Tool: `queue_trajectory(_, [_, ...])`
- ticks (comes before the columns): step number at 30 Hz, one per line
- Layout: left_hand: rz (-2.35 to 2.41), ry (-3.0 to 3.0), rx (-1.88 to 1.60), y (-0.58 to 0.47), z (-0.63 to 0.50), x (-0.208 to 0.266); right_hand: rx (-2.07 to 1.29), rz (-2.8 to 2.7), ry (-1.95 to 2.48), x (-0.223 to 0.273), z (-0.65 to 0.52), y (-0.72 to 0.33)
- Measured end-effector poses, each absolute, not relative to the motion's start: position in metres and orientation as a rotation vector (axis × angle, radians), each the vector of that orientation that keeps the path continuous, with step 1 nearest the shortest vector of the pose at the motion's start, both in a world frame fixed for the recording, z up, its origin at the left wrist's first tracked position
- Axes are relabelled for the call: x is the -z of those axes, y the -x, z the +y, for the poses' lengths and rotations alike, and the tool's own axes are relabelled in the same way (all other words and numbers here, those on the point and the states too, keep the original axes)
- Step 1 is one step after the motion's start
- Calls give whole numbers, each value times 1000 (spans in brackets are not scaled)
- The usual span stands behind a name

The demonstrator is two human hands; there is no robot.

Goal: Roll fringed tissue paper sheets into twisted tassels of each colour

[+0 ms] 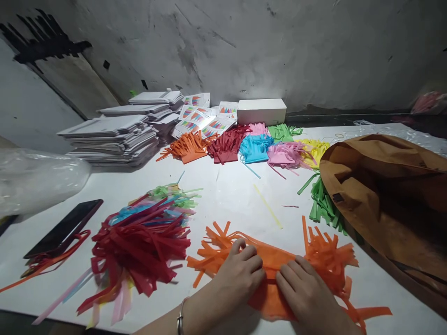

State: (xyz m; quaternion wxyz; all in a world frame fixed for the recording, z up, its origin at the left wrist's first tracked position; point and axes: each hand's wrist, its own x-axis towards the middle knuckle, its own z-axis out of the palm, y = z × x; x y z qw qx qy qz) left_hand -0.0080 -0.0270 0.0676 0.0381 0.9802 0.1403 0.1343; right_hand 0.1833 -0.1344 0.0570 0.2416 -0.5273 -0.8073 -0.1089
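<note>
An orange fringed sheet of tissue paper (pixel 270 300) lies on the table in front of me, with cut strips fanning out at both sides. My left hand (pixel 240 272) curls its fingers over the left part of the plain middle band. Opposite it, my right hand (pixel 305 288) grips the band's right part, also with bent fingers. A fold runs across the paper between the two hands. Both thumbs are hidden. To the left lies a bundle of red fringed tissue paper (pixel 139 251), with blue, green, pink and yellow strips around it.
Folded tassels, including an orange one (pixel 192 146) and a blue one (pixel 256 148), line the back beside printed cards (pixel 202 122). Stacked white packets (pixel 111 137) and a white box (pixel 261 111) stand behind. A phone (pixel 64 228) lies left; a brown bag (pixel 387 186) fills the right.
</note>
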Motion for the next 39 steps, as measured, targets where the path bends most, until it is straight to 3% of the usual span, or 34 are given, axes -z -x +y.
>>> queue_trajectory(9, [878,-2642,-397,5,-40,-79,0,-1936,1764,-50,-155,-212])
queue_trajectory(16, [1182,-2663,-77,-15,-38,-89,141,-1887,1968,-53,-146,-205])
queue_trajectory(24, [645,-2881,-203,-4,-32,-81,79,-2030,1459,-60,-136,-187])
queue_trajectory(32, [481,-2971,-296,-2,-22,-76,-32,-2011,1524,-60,-128,-181])
queue_trajectory(39, [531,-2777,-347,-1,-19,-83,83,-2002,1432,-54,-121,-176])
